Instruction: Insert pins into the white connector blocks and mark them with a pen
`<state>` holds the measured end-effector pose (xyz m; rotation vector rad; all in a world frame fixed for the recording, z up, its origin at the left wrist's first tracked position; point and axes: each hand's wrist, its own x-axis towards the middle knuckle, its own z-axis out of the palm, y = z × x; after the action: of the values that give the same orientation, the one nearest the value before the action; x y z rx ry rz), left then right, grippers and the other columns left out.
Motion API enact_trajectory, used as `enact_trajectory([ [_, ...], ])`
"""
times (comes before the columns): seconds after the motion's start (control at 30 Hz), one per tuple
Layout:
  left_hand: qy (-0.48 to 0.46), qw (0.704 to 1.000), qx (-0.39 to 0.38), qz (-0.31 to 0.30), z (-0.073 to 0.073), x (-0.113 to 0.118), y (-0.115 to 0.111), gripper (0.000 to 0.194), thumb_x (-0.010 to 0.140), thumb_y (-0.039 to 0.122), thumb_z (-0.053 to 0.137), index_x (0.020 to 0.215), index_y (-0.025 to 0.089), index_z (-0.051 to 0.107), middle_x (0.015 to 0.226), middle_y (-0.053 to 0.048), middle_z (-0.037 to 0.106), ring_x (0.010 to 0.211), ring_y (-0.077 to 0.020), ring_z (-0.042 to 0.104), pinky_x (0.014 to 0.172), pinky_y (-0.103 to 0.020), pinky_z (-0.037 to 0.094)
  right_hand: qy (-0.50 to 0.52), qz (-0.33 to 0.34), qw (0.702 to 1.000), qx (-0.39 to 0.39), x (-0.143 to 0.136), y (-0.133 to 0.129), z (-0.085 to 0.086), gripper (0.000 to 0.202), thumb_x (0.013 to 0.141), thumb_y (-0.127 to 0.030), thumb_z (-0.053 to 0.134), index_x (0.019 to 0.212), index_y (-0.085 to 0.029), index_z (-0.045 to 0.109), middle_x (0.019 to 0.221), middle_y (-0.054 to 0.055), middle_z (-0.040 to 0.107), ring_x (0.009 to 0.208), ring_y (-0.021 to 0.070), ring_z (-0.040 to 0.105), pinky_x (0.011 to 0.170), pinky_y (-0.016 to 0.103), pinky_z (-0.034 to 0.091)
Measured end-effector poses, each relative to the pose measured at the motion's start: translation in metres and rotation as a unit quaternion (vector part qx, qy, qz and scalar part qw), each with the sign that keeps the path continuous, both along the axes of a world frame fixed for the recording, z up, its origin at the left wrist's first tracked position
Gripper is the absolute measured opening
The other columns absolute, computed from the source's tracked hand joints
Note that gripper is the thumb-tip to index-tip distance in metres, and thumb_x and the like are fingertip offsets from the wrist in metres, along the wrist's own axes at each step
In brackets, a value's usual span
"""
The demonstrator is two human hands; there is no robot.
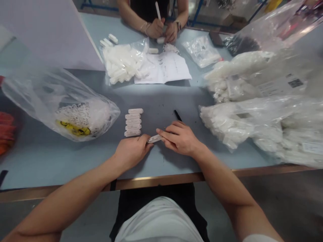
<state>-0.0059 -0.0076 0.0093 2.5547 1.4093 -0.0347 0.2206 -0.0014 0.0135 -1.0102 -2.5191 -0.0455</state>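
A small white slotted plastic piece (154,138) is held between my two hands, a little above the blue-grey table near its front edge. My left hand (133,150) pinches its left end between thumb and fingers. At its right end, my right hand (179,138) grips it with the thumb and fingertips. Several similar white pieces (133,127) lie in a stacked column on the table, just beyond my left hand. A black pen-like object (178,115) lies past my right hand, partly hidden by it.
Clear bags of white parts lie at left (98,112) and right (227,124). Across the table (161,97), a person's hands (163,31) hold a white stick-like object near a bag of white pieces (121,64) and a printed paper (166,69).
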Motion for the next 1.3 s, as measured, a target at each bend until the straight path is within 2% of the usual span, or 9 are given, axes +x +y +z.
enact_trajectory([
  [0.17,-0.002,1.0,-0.024,0.007,0.0,0.0,0.001,0.039,0.093,0.047,0.036,0.103,0.018,0.061,0.081,-0.008,0.071,0.07,-0.0225,0.067,0.054,-0.029,0.042,-0.053,0.022,0.998,0.011,-0.002,-0.001,0.002,0.03,0.092,-0.033,0.05,0.117,-0.022,0.062,0.081,0.003,0.062,0.077,0.0171,0.049,0.072,0.033,0.036],
  [0.27,-0.002,0.999,-0.032,0.014,0.0,0.0,0.002,0.04,0.094,0.048,0.035,0.103,0.018,0.061,0.081,-0.008,0.07,0.071,-0.0222,0.067,0.056,-0.029,0.042,-0.082,0.048,0.995,0.008,-0.01,-0.004,-0.001,0.027,0.092,-0.028,0.048,0.111,-0.018,0.064,0.077,0.003,0.062,0.076,0.0171,0.048,0.069,0.034,0.032],
  [0.37,-0.002,0.999,-0.037,0.017,0.001,0.0,0.002,0.039,0.093,0.047,0.037,0.104,0.019,0.06,0.082,-0.007,0.07,0.071,-0.0213,0.067,0.057,-0.028,0.042,-0.068,0.049,0.996,0.015,-0.014,-0.004,-0.004,0.024,0.091,-0.024,0.048,0.104,-0.015,0.065,0.072,0.003,0.061,0.074,0.0168,0.048,0.068,0.033,0.031],
  [0.5,-0.002,0.999,-0.041,0.013,0.002,-0.001,0.002,0.037,0.093,0.046,0.038,0.106,0.02,0.06,0.083,-0.006,0.07,0.073,-0.0216,0.067,0.059,-0.028,0.044,-0.014,0.02,1.0,0.015,-0.008,-0.001,-0.003,0.024,0.09,-0.027,0.051,0.106,-0.02,0.067,0.07,0.002,0.06,0.074,0.0166,0.048,0.07,0.033,0.034],
  [0.63,-0.01,0.999,-0.045,0.021,0.003,-0.001,0.003,0.036,0.092,0.046,0.041,0.111,0.022,0.059,0.087,-0.006,0.071,0.076,-0.0219,0.067,0.063,-0.029,0.045,0.043,-0.043,0.998,-0.001,0.002,0.002,0.004,0.03,0.089,-0.028,0.053,0.116,-0.02,0.064,0.085,0.005,0.062,0.079,0.0168,0.049,0.075,0.033,0.038],
  [0.87,-0.015,0.997,-0.068,0.039,0.007,0.0,0.005,0.03,0.092,0.041,0.042,0.108,0.023,0.06,0.092,-0.004,0.071,0.081,-0.0218,0.068,0.063,-0.028,0.046,-0.066,0.035,0.997,0.01,-0.006,-0.006,0.008,0.03,0.091,-0.035,0.053,0.12,-0.032,0.06,0.089,0.003,0.061,0.083,0.0183,0.045,0.076,0.034,0.033],
  [1.03,-0.019,0.996,-0.076,0.046,0.005,0.001,0.005,0.031,0.093,0.042,0.041,0.107,0.023,0.06,0.09,-0.005,0.072,0.079,-0.0217,0.068,0.063,-0.029,0.046,-0.093,0.053,0.994,0.016,-0.014,-0.006,0.005,0.029,0.092,-0.034,0.051,0.119,-0.026,0.06,0.09,0.004,0.061,0.084,0.0185,0.044,0.074,0.035,0.031],
  [1.2,-0.015,0.995,-0.077,0.058,0.005,0.002,0.004,0.032,0.092,0.041,0.04,0.11,0.022,0.06,0.09,-0.006,0.072,0.079,-0.0223,0.068,0.063,-0.029,0.046,-0.086,0.074,0.993,-0.01,-0.024,-0.006,0.002,0.021,0.093,-0.025,0.048,0.105,-0.022,0.065,0.089,0.004,0.062,0.09,0.0193,0.046,0.073,0.036,0.031],
  [1.3,-0.01,0.995,-0.079,0.055,0.008,0.002,0.003,0.03,0.092,0.038,0.041,0.109,0.022,0.059,0.091,-0.006,0.072,0.079,-0.0213,0.068,0.064,-0.028,0.046,-0.054,0.052,0.997,-0.025,-0.025,-0.007,0.0,0.02,0.091,-0.025,0.051,0.102,-0.024,0.067,0.087,0.003,0.064,0.091,0.0194,0.048,0.077,0.037,0.032],
])
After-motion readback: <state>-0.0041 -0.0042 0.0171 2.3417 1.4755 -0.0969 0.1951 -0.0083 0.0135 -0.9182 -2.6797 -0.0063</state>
